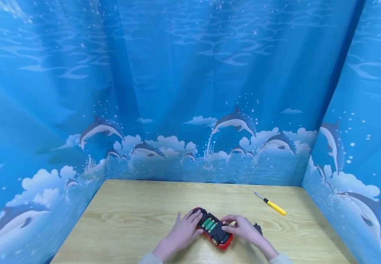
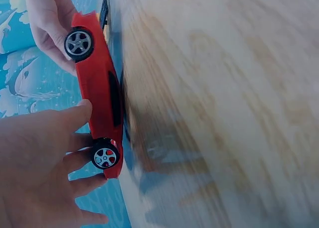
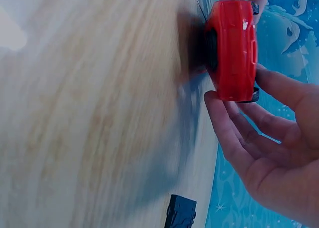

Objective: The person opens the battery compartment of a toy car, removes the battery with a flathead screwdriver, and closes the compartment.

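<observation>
A red toy car (image 1: 215,234) lies upside down on the wooden table (image 1: 137,212), its battery bay uncovered and green batteries (image 1: 209,224) showing. My left hand (image 1: 190,222) rests its fingers on the car's far end, thumb held apart. In the left wrist view those fingers (image 2: 75,116) touch the car's side (image 2: 99,88) by a wheel. My right hand (image 1: 231,224) grips the near end, thumb and fingers on either side of the red body (image 3: 232,49). Its fingers (image 3: 224,123) curl round the car's tail.
A small black cover (image 1: 258,228) lies on the table just right of my right hand, also visible in the right wrist view as the black cover (image 3: 180,213). A yellow-handled screwdriver (image 1: 273,205) lies farther back right. Blue dolphin-print curtains (image 1: 190,110) wall the table on three sides.
</observation>
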`<state>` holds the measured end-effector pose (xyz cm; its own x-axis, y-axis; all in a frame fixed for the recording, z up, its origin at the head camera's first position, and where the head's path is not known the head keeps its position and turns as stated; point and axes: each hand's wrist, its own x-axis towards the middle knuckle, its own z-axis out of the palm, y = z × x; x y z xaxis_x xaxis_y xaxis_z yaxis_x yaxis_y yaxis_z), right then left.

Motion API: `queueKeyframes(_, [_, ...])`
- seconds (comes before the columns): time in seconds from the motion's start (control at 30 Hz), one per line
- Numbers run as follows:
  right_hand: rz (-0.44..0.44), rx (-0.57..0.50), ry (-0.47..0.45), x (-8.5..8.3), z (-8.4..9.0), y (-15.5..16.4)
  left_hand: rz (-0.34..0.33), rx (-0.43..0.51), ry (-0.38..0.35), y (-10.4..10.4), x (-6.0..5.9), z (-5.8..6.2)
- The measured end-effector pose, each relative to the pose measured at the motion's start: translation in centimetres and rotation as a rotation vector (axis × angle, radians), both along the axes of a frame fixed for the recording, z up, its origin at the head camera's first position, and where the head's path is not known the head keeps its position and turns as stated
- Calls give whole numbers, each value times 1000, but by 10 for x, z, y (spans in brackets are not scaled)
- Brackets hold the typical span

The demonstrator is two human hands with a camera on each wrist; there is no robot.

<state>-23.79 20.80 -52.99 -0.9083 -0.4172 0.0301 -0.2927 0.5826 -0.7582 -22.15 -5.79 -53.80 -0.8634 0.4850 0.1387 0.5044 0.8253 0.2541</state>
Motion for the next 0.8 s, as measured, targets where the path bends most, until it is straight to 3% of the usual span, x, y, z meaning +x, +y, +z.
queueKeyframes(0.43, [44, -2, -32, 9, 1, -7, 8, -72, 73, 5, -4, 7])
queueKeyframes(0.6, [43, 23, -17, 12, 3, -13, 19, -98, 69, 8, 1, 10])
queueKeyframes(0.8, [3, 36, 5, 19, 2, -21, 56, -75, 113, 11, 13, 11])
